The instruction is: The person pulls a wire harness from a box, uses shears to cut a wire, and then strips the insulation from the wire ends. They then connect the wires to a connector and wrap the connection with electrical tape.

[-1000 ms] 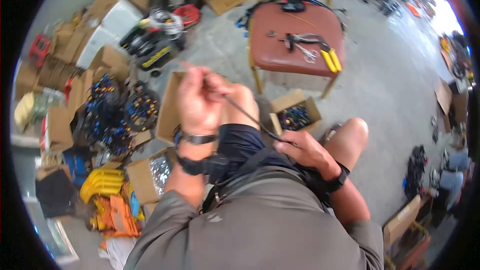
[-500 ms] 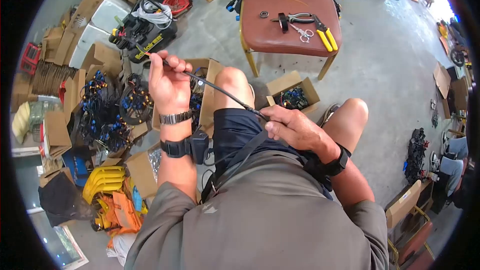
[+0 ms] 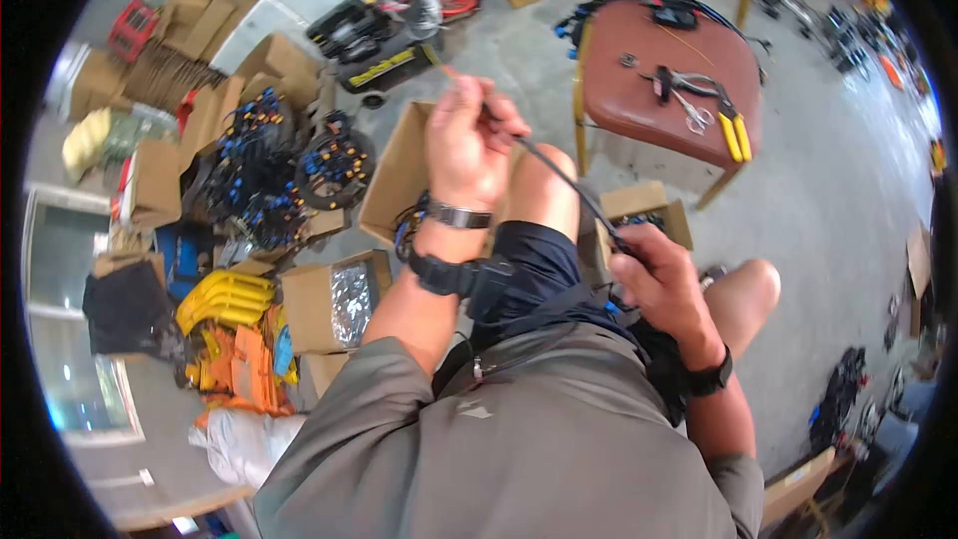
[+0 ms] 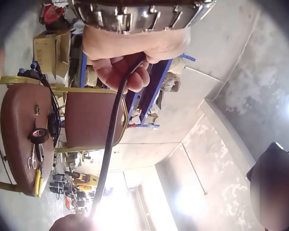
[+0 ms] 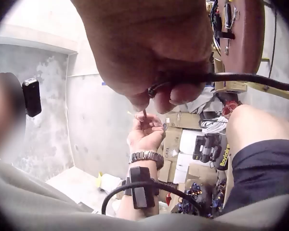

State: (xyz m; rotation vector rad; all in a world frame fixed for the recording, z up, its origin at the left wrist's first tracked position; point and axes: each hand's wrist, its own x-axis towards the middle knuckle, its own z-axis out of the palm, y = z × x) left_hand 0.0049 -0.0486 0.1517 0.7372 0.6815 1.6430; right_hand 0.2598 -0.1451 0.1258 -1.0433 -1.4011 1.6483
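Observation:
A thin black cable (image 3: 559, 178) runs taut between my two hands above my knees. My left hand (image 3: 469, 140) is raised and pinches the cable's far end, whose bare tip pokes out above the fingers. In the left wrist view the cable (image 4: 111, 134) leads down from the curled fingers (image 4: 120, 72). My right hand (image 3: 659, 279) grips the cable lower down, by my right thigh. The right wrist view shows those fingers (image 5: 173, 91) closed around the cable (image 5: 250, 79), with the left hand (image 5: 147, 130) beyond.
A brown-seated chair (image 3: 649, 110) ahead carries yellow-handled pliers (image 3: 733, 135), scissors and black tape. Open cardboard boxes (image 3: 399, 175) stand by my knees. Coils of blue-tipped wiring (image 3: 269, 175) lie at the left, with a yellow crate (image 3: 225, 299) and a black tool case (image 3: 374, 40).
Both hands kept hold of the cable. The left hand rose and moved right in the view, and the view swung left, so the chair now sits further right.

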